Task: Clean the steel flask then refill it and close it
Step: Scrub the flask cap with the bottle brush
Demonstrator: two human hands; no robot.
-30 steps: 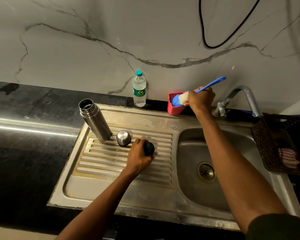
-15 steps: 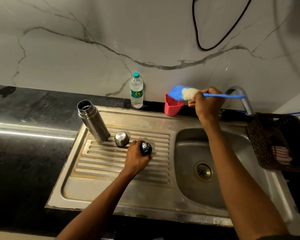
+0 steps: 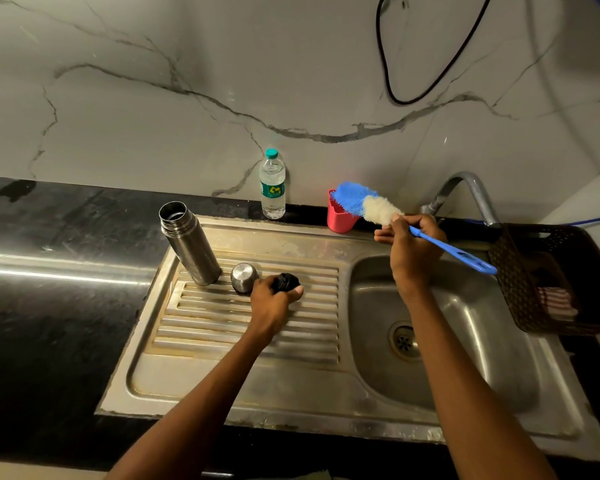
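Over sink, right hand (image 3: 411,252) gripping brush (image 3: 368,204)

Right hand (image 3: 409,244) lifts brush (image 3: 378,207) out of pink cup (image 3: 338,220), swings it level; bristle head now points left above cup, blue handle toward basket (image 3: 541,271).

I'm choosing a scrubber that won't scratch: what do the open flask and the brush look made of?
The tall open cylindrical flask looks like brushed stainless steel, with dull grey streaked reflections. The long-handled blue brush seems plastic, its glossy handle carrying soft blue and white bristles.
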